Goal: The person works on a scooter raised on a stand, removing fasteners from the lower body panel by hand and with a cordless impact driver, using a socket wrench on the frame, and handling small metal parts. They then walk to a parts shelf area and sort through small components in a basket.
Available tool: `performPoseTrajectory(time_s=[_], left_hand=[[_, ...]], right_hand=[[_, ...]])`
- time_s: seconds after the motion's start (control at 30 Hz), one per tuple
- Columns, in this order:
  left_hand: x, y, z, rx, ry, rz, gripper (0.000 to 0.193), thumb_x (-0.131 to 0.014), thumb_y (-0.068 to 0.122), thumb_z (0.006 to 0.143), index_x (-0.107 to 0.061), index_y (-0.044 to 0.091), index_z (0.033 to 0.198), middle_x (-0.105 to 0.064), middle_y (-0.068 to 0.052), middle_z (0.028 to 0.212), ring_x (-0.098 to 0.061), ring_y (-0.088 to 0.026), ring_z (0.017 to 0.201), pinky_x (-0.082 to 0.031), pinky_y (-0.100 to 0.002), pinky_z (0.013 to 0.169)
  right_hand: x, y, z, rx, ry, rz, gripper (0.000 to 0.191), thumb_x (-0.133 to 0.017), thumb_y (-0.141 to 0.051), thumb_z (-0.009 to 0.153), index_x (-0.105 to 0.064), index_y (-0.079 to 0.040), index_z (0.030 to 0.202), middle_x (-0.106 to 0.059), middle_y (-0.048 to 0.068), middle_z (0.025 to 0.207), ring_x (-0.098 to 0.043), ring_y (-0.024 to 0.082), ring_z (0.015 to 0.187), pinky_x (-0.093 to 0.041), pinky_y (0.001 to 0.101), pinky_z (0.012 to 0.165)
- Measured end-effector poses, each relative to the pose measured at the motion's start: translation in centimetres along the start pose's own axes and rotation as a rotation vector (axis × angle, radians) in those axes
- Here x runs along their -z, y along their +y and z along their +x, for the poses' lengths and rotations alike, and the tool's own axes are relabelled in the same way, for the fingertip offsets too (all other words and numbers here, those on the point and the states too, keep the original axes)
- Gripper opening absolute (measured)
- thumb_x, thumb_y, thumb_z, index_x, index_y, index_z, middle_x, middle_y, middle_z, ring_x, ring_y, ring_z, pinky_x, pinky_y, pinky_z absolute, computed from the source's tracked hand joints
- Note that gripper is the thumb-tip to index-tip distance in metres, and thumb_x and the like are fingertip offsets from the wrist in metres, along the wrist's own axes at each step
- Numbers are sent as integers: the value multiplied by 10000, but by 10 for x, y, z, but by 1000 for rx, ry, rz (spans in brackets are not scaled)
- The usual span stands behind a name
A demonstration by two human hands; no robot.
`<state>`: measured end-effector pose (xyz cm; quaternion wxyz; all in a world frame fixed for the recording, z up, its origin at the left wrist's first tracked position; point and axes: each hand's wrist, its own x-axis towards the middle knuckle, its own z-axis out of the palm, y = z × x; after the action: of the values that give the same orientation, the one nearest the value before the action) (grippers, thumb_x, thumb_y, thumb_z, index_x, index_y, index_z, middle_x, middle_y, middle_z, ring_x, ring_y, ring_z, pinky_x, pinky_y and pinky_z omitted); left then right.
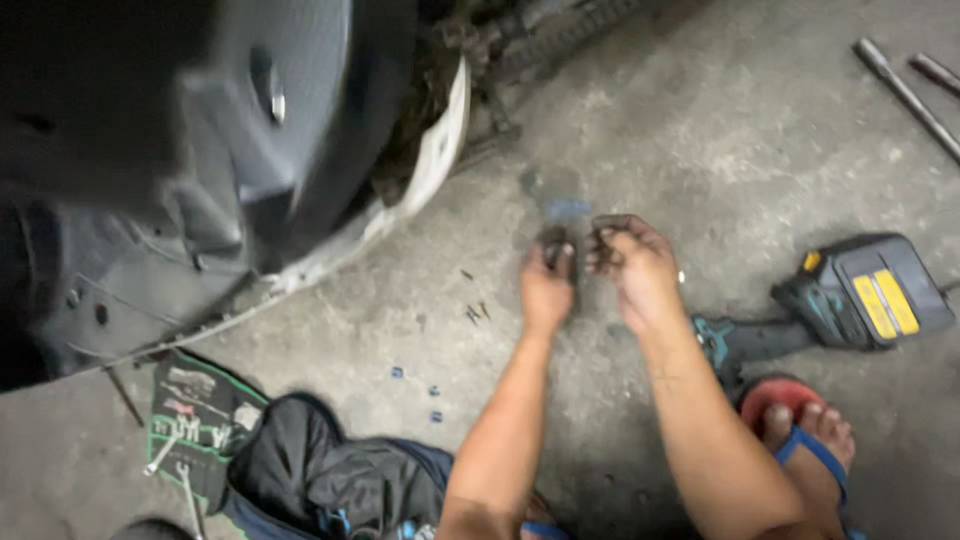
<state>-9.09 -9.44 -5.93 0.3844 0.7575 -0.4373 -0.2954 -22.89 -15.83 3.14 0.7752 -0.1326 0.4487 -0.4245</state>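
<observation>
Your left hand (547, 285) and right hand (630, 265) meet near the middle of the view, both greasy. Each pinches a small dark part (572, 245) between them; your left fingers curl shut on its near side, your right fingers (607, 240) clench on its 3 o'clock side. The part is blurred, so you cannot tell its exact shape.

At 9 to 11 o'clock from your hands looms the dark body of a vehicle (200, 150) with a pale trim edge (440, 150). At 3 o'clock lies a cordless power tool (800, 320) with a black and yellow battery pack (875, 295), on the concrete floor (700, 130). At 1 o'clock, well apart, lie metal rods (905, 95).

At 8 o'clock a green and black tool pouch (195, 410) lies open, with wrenches (170, 450) on it; what else it holds you cannot tell. Just beside it sits a dark cloth bag (320, 470), contents hidden. Small screws (475, 310) and blue bits (415, 390) scatter at 8 o'clock, near your left wrist. Your foot in a red and blue sandal (800, 420) rests at 4 o'clock.
</observation>
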Motion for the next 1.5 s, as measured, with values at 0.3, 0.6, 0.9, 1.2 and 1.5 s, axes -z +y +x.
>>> performPoseTrajectory(time_s=[0.3,0.6,0.9,1.2,1.5], left_hand=[[99,101,-32,515,-491,-1347,623,-386,587,1039,-673,65,1223,-688,-30,967,-513,-129,670,-425,-283,633],[142,119,-45,435,-410,-1267,277,-565,291,1039,-650,33,1094,-707,-58,949,-632,-172,793,-479,-322,667],[164,114,-41,322,-438,-1106,215,-749,263,961,-716,98,1094,-628,41,848,-534,-63,692,-440,-246,617],[151,97,-9,482,-364,-1641,269,-579,164,992,-631,0,1199,-702,-88,951,-582,-146,723,-472,-288,629],[102,105,-19,305,-180,-1458,320,-557,39,1024,-561,-72,1324,-700,-163,1165,-699,-248,978,-582,-361,846]], right_hand=[[13,18,-57,367,-216,-460,218,-618,-128,1025,-685,18,1174,-736,53,997,-664,123,863,-555,275,781],[-44,14,-117,605,-216,-578,301,-658,-131,1014,-672,19,1275,-677,50,1130,-659,119,930,-570,282,833],[-81,-18,-119,833,-378,-1230,366,-751,-167,920,-713,-72,1272,-598,118,983,-637,214,897,-528,341,791],[-122,-120,-86,258,-532,-1622,311,-785,-324,912,-756,-63,1078,-750,126,772,-717,190,678,-566,346,650],[-90,-163,-72,64,-659,-1174,258,-709,-154,864,-613,-9,1055,-744,86,938,-774,219,864,-664,412,689]])
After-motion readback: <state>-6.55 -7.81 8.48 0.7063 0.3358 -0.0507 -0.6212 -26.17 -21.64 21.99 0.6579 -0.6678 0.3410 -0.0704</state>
